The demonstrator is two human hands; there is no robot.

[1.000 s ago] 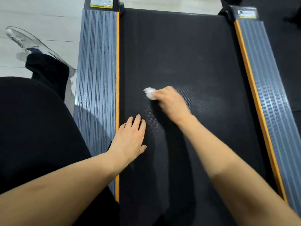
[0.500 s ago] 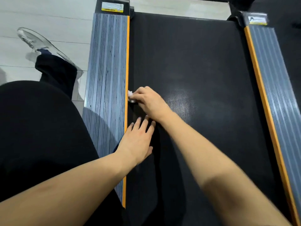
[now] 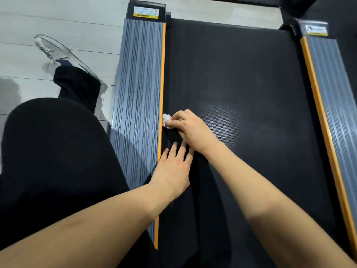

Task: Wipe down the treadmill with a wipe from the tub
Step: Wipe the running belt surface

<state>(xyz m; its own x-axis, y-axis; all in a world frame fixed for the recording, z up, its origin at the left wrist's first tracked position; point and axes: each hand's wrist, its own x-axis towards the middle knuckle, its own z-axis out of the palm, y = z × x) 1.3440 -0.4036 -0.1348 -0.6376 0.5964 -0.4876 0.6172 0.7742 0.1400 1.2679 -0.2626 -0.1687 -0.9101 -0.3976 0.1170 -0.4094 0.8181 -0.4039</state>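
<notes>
The treadmill's black belt (image 3: 241, 84) fills the middle of the head view, between two grey ribbed side rails with orange edge strips. My right hand (image 3: 190, 128) presses a small crumpled white wipe (image 3: 166, 118) onto the belt, right against the left orange strip (image 3: 161, 89). Only the wipe's left end shows past my fingers. My left hand (image 3: 173, 171) lies flat on the belt just below, fingers spread, its fingertips close to my right wrist. No tub is in view.
The left rail (image 3: 139, 84) carries a yellow warning label at its far end; the right rail (image 3: 332, 113) runs along the right edge. My black-trousered knee (image 3: 54, 151) and a pale shoe (image 3: 58, 53) are on the light floor to the left.
My right hand slid the wipe leftwards across the belt to the left orange strip and has stayed there. My left hand has kept its place flat on the belt.
</notes>
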